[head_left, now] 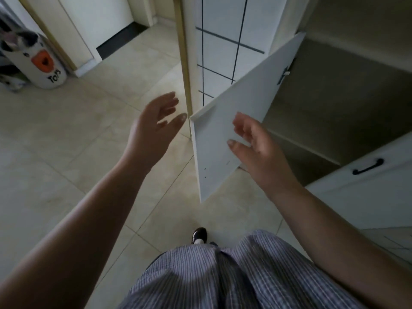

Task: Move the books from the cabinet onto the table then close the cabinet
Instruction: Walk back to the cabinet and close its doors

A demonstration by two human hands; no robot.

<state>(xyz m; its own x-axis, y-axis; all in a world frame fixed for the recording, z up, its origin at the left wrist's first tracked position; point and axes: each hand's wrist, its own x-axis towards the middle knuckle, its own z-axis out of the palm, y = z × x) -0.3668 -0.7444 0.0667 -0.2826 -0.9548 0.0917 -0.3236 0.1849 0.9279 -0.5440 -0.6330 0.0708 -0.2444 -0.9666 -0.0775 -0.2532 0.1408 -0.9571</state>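
Both grips are seen spread wide and holding nothing at mid-frame: the left hand (pixel 156 123) is raised just left of the open cabinet door (pixel 231 121), and the right hand (pixel 256 148) is held in front of the door's inner face, contact not being clear. Behind the door, at the right of the frame, the cabinet (pixel 334 103) is shown open with a dark interior; no books can be made out. A drawer with a black handle (pixel 367 167) is seen at lower right.
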